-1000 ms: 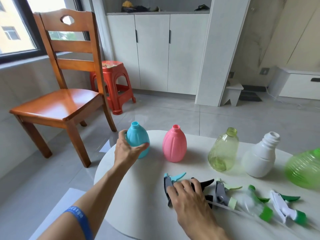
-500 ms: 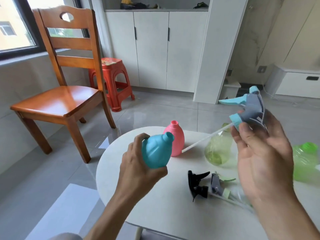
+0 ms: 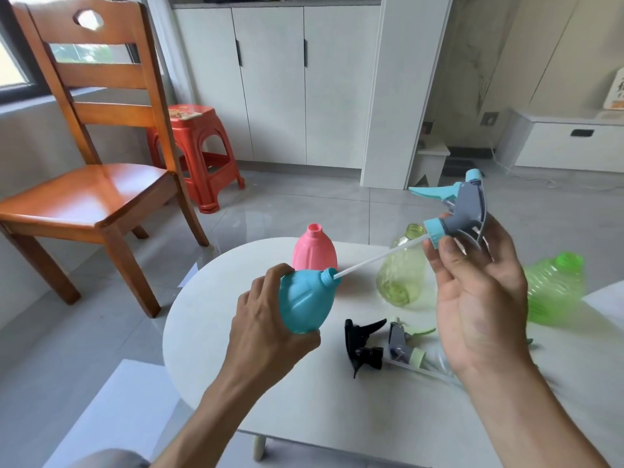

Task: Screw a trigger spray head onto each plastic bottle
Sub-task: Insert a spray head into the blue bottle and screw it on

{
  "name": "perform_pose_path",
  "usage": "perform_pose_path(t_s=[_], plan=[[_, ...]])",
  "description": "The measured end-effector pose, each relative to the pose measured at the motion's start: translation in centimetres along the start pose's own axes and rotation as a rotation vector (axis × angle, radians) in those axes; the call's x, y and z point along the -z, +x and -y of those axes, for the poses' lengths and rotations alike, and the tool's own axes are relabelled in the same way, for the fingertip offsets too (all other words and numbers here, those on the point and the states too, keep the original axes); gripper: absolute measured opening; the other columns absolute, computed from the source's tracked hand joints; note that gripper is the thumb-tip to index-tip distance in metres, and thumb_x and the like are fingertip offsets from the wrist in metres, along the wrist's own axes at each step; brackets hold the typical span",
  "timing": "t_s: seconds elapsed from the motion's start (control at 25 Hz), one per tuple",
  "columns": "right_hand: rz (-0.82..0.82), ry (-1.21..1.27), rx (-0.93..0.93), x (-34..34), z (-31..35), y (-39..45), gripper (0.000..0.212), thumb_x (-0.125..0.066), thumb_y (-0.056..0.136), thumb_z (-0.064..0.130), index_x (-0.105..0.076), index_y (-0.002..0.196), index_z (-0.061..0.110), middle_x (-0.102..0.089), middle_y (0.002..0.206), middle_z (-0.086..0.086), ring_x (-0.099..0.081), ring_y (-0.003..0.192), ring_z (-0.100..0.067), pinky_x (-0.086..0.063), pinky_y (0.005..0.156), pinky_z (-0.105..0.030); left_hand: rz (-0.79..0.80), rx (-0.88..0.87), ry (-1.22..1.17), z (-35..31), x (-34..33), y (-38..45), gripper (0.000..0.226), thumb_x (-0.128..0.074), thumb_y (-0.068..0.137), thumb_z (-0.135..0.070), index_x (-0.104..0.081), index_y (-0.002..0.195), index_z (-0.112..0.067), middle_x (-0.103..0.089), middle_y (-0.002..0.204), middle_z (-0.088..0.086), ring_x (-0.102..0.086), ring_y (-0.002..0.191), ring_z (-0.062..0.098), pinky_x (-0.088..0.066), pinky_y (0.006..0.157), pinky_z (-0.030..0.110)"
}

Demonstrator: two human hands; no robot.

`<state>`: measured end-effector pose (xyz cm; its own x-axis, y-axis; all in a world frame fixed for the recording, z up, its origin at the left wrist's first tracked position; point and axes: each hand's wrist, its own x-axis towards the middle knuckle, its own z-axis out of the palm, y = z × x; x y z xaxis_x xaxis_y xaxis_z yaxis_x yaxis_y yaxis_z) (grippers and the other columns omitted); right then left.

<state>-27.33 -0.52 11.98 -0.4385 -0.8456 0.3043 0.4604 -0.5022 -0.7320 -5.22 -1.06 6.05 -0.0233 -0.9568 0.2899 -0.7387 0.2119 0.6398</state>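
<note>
White round table (image 3: pixel 236 349) fills the foreground; wooden chair (image 3: pixel 94 184) and red plastic stool (image 3: pixel 199 157) stand behind it. Left hand (image 3: pixel 266 332) grips blue plastic bottle (image 3: pixel 305 300), tilted above the table. Right hand (image 3: pixel 479 292) holds grey-and-blue trigger spray head (image 3: pixel 462 211) by fingertips; its white dip tube (image 3: pixel 378 256) tip sits in the bottle's mouth. Pink plastic bottle (image 3: pixel 314 248) stands behind; black trigger spray head (image 3: pixel 363 346) lies on the table.
</note>
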Motion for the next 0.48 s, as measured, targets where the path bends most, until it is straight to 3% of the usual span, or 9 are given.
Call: perform_pose_path(t_s=[0.24, 0.4, 0.48], plan=[[-0.001, -0.003, 0.008, 0.9, -0.3, 0.4, 0.04, -0.053, 0.088, -0.011, -0.058, 0.122, 0.011, -0.063, 0.111, -0.005, -0.054, 0.11, -0.022, -0.042, 0.106, -0.038, 0.009, -0.01, -0.001, -0.3, -0.2, -0.1, 0.085, -0.085, 0.059, -0.038, -0.039, 0.131, -0.037, -0.048, 0.115, -0.016, -0.049, 0.098, 0.019, -0.045, 0.076, 0.032], [0.03, -0.027, 0.011, 0.3, -1.2, -0.2, 0.039, -0.057, 0.085, -0.009, -0.069, 0.104, 0.023, -0.069, 0.103, 0.002, -0.057, 0.105, -0.018, -0.037, 0.112, -0.047, 0.023, -0.038, -0.01, -0.7, -0.3, -0.3, 0.083, -0.083, 0.059, -0.038, -0.038, 0.128, -0.04, -0.048, 0.113, -0.018, -0.049, 0.098, 0.019, -0.044, 0.076, 0.03], [0.063, -0.056, -0.01, -0.1, -2.1, -0.9, 0.036, -0.059, 0.084, -0.007, -0.07, 0.101, 0.023, -0.07, 0.102, 0.003, -0.059, 0.109, -0.018, -0.041, 0.108, -0.043, 0.022, -0.044, -0.023, -0.9, -0.4, -0.4, 0.084, -0.083, 0.059, -0.038, -0.039, 0.13, -0.039, -0.048, 0.114, -0.019, -0.048, 0.098, 0.018, -0.042, 0.076, 0.029]])
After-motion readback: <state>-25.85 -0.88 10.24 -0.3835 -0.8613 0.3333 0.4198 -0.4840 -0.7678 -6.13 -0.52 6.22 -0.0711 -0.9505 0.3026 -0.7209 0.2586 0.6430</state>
